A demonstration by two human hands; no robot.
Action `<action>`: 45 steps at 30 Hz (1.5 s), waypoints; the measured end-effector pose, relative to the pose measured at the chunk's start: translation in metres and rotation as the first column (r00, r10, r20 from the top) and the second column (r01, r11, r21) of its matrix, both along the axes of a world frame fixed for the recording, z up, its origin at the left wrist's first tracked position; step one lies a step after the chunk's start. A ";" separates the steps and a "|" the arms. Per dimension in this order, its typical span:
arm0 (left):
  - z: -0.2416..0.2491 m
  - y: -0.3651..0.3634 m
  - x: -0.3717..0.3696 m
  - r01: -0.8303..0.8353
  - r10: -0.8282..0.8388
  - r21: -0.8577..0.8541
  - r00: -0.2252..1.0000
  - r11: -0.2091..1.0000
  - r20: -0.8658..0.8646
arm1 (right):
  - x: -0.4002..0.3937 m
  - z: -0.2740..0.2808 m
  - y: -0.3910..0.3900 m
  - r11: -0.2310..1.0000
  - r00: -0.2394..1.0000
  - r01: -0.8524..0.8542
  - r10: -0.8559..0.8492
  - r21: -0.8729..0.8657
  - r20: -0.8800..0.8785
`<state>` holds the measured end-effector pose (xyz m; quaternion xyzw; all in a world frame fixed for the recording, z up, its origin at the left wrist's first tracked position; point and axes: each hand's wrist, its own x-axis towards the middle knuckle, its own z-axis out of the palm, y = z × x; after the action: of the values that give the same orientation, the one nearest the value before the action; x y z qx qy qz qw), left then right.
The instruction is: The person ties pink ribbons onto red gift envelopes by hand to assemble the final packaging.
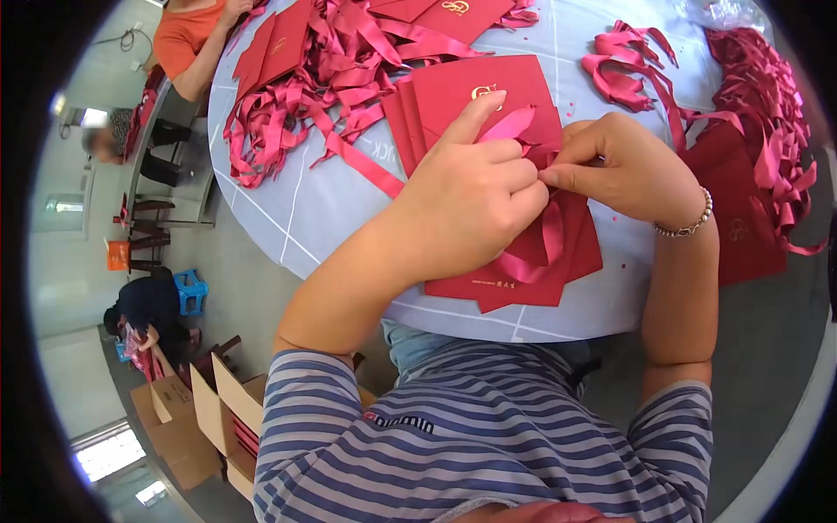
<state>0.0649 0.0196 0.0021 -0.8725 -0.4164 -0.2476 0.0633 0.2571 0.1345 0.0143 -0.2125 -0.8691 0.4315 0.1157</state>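
Observation:
Both hands meet over a red paper gift bag with a gold emblem, which lies on other red bags. My left hand has its index finger stretched out and the other fingers curled, closed on a pink-red ribbon. Part of this ribbon loops down over the bag's lower half. My right hand, with a beaded bracelet at the wrist, pinches the same ribbon close to the left fingertips. The spot where the fingers meet is partly hidden.
Red bags with tangled ribbons pile up at the table's upper left. Loose ribbons and a ribboned bag stack are at right. Cardboard boxes stand on the floor. A person in an orange top sits across; others work farther off.

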 end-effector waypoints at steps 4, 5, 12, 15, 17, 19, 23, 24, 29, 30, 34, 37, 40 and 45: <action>-0.001 -0.002 0.004 0.036 -0.035 0.007 0.999 0.999 -0.027 | 0.001 -0.004 0.005 0.977 0.992 -0.046 0.070 -0.209 0.110; -0.001 -0.002 0.004 0.039 -0.039 -0.010 0.999 0.999 -0.006 | 0.000 -0.008 0.002 0.975 0.993 -0.041 0.064 -0.218 0.102; 0.003 0.000 -0.007 0.119 -0.054 -0.317 0.977 0.941 0.206 | -0.005 -0.047 0.027 0.832 0.846 0.409 -0.500 -0.374 -0.187; 0.001 0.003 -0.012 0.107 -0.014 -0.395 0.973 0.912 0.231 | -0.012 -0.035 0.015 0.684 0.730 0.510 -0.665 -0.521 -0.159; 0.001 0.003 -0.016 0.141 -0.015 -0.419 0.957 0.897 0.290 | -0.016 -0.023 0.007 0.569 0.706 0.282 -0.668 -0.772 -0.235; 0.001 0.000 -0.015 0.114 -0.009 -0.395 0.966 0.911 0.260 | -0.010 -0.019 0.009 0.579 0.759 0.230 -0.610 -0.782 -0.229; 0.000 -0.002 -0.013 0.087 -0.006 -0.341 0.973 0.936 0.231 | -0.013 -0.013 0.003 0.860 0.930 0.342 -0.366 -0.378 0.008; 0.000 -0.002 -0.014 0.082 0.000 -0.342 0.972 0.936 0.233 | -0.015 -0.016 0.000 0.896 0.956 0.274 -0.292 -0.350 0.001; -0.002 -0.001 -0.014 0.095 -0.023 -0.317 0.975 0.943 0.223 | -0.018 -0.049 0.010 0.991 0.989 0.111 -0.117 -0.071 -0.088; -0.003 -0.001 -0.014 0.096 -0.022 -0.324 0.974 0.941 0.224 | -0.020 -0.048 0.009 0.994 0.986 0.113 -0.112 0.002 -0.124; -0.003 0.000 -0.011 0.156 -0.069 -0.330 0.963 0.931 0.261 | -0.023 -0.040 0.007 0.961 0.987 0.131 -0.103 0.245 -0.122; 0.004 0.003 -0.015 0.302 -0.117 -0.441 0.909 0.845 0.400 | -0.022 -0.054 0.028 0.837 0.830 0.535 -0.496 0.116 -0.255; 0.009 -0.002 -0.009 0.426 -0.115 -0.522 0.843 0.739 0.526 | -0.020 -0.067 0.047 0.803 0.815 0.562 -0.497 0.199 -0.296; -0.009 0.000 -0.003 0.193 -0.045 -0.385 0.931 0.902 0.362 | -0.017 -0.054 0.029 0.845 0.808 0.535 -0.518 -0.020 -0.281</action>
<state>0.0614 0.0192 -0.0069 -0.8331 -0.4089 -0.3060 -0.2126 0.2399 0.1631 -0.0393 -0.3791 -0.7638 0.3815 0.3567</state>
